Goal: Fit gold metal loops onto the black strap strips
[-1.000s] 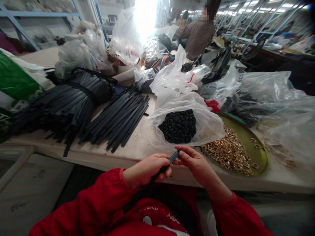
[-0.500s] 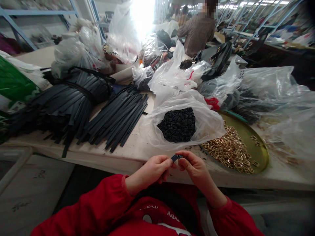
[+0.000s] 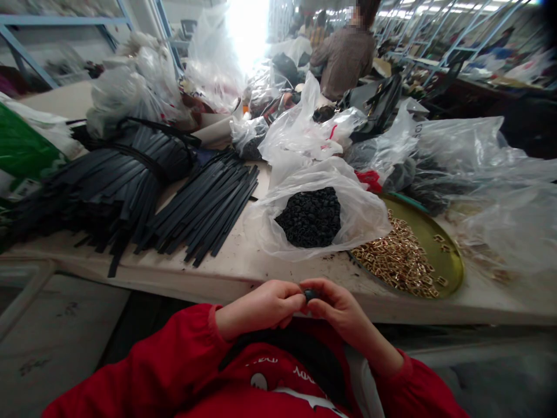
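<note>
Between my fingertips, just in front of the table's near edge, is a short black strap, partly hidden and looking bent over. My left hand pinches it from the left, and my right hand grips it from the right. The two hands almost touch. Beyond them, an open clear plastic bag holds a heap of small black loops. To the right, small gold-coloured metal buckles lie piled on a round yellowish tray.
Loose black strips lie left of the bag, beside a tied bundle of longer strips. Several filled plastic bags crowd the back and right of the table. Farther off, a person stands.
My hands have drawn closer together and slightly lower, toward my body. The strap, which showed as a flat length between them, now looks bent and more covered by my fingers.
</note>
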Available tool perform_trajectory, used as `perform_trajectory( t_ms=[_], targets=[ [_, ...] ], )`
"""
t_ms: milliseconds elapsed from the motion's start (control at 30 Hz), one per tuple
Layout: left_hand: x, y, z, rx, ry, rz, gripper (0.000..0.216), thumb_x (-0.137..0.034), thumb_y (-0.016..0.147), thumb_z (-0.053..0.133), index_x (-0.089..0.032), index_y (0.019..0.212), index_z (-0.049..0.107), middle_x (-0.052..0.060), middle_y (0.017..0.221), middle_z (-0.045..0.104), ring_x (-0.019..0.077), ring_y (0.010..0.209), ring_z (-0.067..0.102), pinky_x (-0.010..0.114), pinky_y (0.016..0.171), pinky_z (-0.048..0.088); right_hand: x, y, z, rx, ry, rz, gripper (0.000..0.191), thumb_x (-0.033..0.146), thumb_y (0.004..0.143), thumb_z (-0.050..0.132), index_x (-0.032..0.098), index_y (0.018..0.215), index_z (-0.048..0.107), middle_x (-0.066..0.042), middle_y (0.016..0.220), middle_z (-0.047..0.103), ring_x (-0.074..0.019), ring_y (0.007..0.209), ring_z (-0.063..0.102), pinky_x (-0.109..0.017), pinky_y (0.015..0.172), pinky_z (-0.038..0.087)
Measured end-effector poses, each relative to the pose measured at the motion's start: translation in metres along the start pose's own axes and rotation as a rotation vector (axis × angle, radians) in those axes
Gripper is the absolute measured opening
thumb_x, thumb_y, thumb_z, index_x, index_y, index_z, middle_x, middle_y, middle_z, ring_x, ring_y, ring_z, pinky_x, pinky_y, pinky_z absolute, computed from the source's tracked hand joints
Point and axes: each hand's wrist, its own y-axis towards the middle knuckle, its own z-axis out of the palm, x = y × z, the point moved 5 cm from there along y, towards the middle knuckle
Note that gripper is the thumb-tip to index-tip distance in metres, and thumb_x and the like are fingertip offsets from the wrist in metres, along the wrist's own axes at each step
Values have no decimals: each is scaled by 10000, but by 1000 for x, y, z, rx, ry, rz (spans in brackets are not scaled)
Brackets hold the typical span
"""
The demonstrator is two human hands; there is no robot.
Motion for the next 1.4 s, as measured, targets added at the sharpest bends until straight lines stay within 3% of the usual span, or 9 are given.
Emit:
perform_trajectory(
  t_ms=[133,333,600,700,800,867,1000,1233,1400],
  targets=[
    [-2,-7,-2,42,58,17,274,-369,827,366,-159,740,518,-37,574,517,77,455,466,172,414,340,-13,-2,1,-47,231,171,304,457,737,588,168,829,565,32,613,543,-74,496,464,-198,478,388],
    [0,-9,-7,-29,14,-35,298,-375,846,336,-162,694,477,-34,559,505,69,424,433,177,416,324,-9,1,5,-124,382,151,314,447,688,645,166,785,543,51,585,502,-63,505,424,-182,486,353],
    [11,18,7,-27,-228,12,396,-398,835,411,-165,1156,394,-88,523,415,65,410,327,171,379,227,-24,4,11,-135,293,104,276,437,751,582,167,772,530,53,579,478,-69,491,430,-180,462,335],
    [13,27,5,-55,-335,22,401,-478,803,445,-155,1039,469,-90,528,362,60,428,293,181,388,217,-19,6,-20,-104,-39,35,272,411,844,449,167,810,564,5,680,556,-112,613,521,-210,547,399],
    [16,34,3,-63,-430,-25,376,-524,768,460,-167,887,476,-101,494,318,55,410,257,183,376,189,-15,12,-91,-407,-689,68,237,303,875,396,158,815,574,-46,764,602,-155,720,561,-254,657,416],
    [17,38,5,-49,-452,-53,355,-531,758,458,-182,820,449,-110,460,306,50,377,237,181,355,162,-17,22,-127,-440,-1119,130,176,195,854,411,153,878,580,-83,878,618,-177,794,574,-269,708,408],
    [19,43,13,-2,-379,-59,285,-476,800,400,-193,806,434,-116,419,349,47,314,222,176,317,138,-24,40,-155,-381,-1265,113,172,110,791,461,154,888,596,-108,925,627,-194,816,582,-266,705,391],
    [0,40,12,-60,-196,-31,229,-391,818,347,-186,769,435,-76,498,457,60,332,314,179,337,207,-7,27,-143,-459,-1250,68,139,158,787,434,158,787,574,-83,789,631,-183,716,579,-266,637,383],
    [-22,42,6,-240,60,139,240,-329,829,361,-183,673,469,-46,530,476,99,475,436,202,452,290,13,10,-97,-465,-755,-43,85,227,740,502,191,665,520,12,591,579,-124,538,531,-225,524,383]
  ],
)
